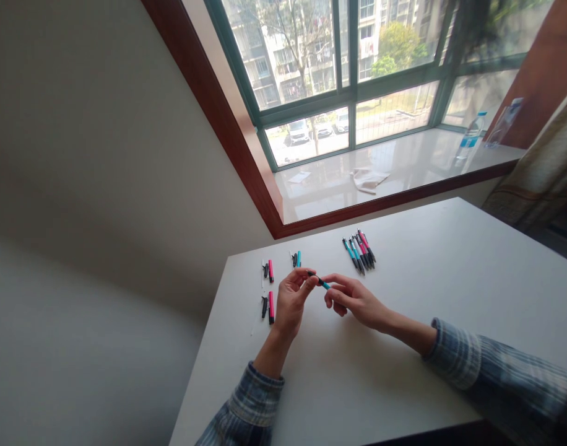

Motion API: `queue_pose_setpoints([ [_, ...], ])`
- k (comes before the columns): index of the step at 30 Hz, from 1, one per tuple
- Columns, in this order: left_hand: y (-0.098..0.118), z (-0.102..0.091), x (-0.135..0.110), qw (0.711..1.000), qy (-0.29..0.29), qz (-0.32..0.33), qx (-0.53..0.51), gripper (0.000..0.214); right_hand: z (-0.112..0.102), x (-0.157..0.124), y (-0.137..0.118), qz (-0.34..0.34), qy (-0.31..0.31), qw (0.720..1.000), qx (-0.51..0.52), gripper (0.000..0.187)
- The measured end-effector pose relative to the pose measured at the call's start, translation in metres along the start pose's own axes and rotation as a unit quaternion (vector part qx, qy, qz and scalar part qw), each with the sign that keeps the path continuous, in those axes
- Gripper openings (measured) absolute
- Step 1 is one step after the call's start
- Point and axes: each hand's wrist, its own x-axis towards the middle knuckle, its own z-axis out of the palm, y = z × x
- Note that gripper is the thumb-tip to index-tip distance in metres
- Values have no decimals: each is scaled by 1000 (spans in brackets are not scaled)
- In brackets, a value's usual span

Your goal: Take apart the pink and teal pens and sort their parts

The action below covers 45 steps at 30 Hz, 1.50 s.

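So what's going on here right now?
A person at a white table is holding a small teal and black pen between the fingertips of their left hand and right hand. Just beyond the left hand, pink and black pen parts lie in small groups, with a teal part close by. Further along, a cluster of teal and pink pens lies together on the table.
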Motion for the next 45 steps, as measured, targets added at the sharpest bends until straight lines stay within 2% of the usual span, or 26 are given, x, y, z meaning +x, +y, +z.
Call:
queue_pose_setpoints([
  [12,4,3,0,999,-16,46,2,24,7,-5,-12,-22,15,996,-80,37],
  [14,4,2,-1,999,-36,25,7,25,6,-4,-10,-17,12,998,-52,39],
  [17,4,1,-2,995,-93,-39,-9,47,5,-3,-7,-2,12,1000,0,40],
  [19,4,2,-3,991,-113,-64,-24,54,4,-2,-6,1,18,999,27,40],
  [24,3,2,-2,996,-79,-40,-5,30,5,-2,-7,1,6,999,40,34],
  [30,4,1,-1,998,-37,18,41,21,6,-4,-9,-15,-6,1000,-1,31],
  [35,4,1,1,999,-10,38,-13,30,6,-6,-9,-14,13,998,-61,31],
  [40,6,-1,3,999,-13,31,-20,33,5,-6,-9,-1,8,998,-58,31],
  [45,8,-4,4,998,11,15,-53,32,4,-5,-8,4,-8,998,-57,35],
])
